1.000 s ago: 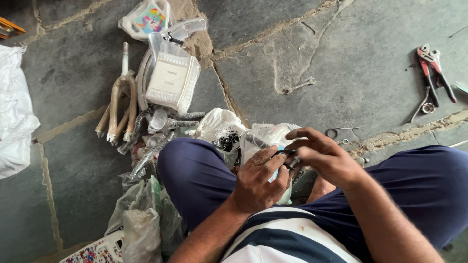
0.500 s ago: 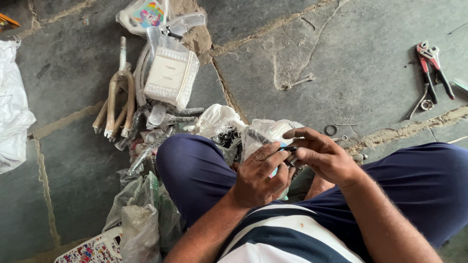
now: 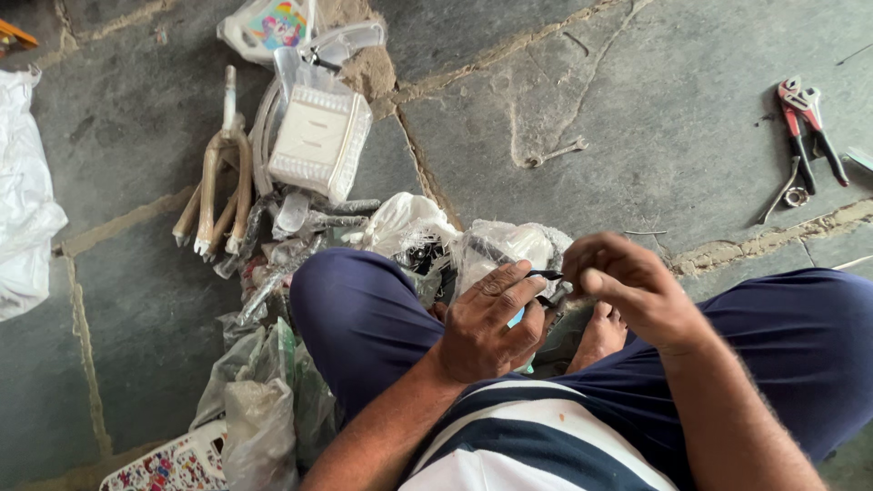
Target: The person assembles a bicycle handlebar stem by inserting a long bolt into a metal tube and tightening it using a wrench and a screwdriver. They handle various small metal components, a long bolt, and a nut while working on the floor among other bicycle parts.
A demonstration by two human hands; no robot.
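I sit cross-legged on a stone floor in dark blue trousers. My left hand [image 3: 486, 323] grips a small dark part [image 3: 546, 275] with a light blue piece showing beneath the fingers, over my lap. My right hand [image 3: 627, 286] is curled right beside it, fingertips pinched at the same part. What exactly lies between the fingers is hidden. A clear plastic bag [image 3: 500, 245] with small parts rests just beyond my hands.
A pile of plastic-wrapped parts lies at my left knee, with a white plastic basket [image 3: 318, 136] and a beige bicycle fork [image 3: 218, 182]. A spanner [image 3: 555, 153] lies on the floor ahead. Red-handled pliers [image 3: 805, 127] lie far right. A white sack [image 3: 23, 209] sits far left.
Both hands stay together over my lap with small finger shifts. The view has tilted slightly.
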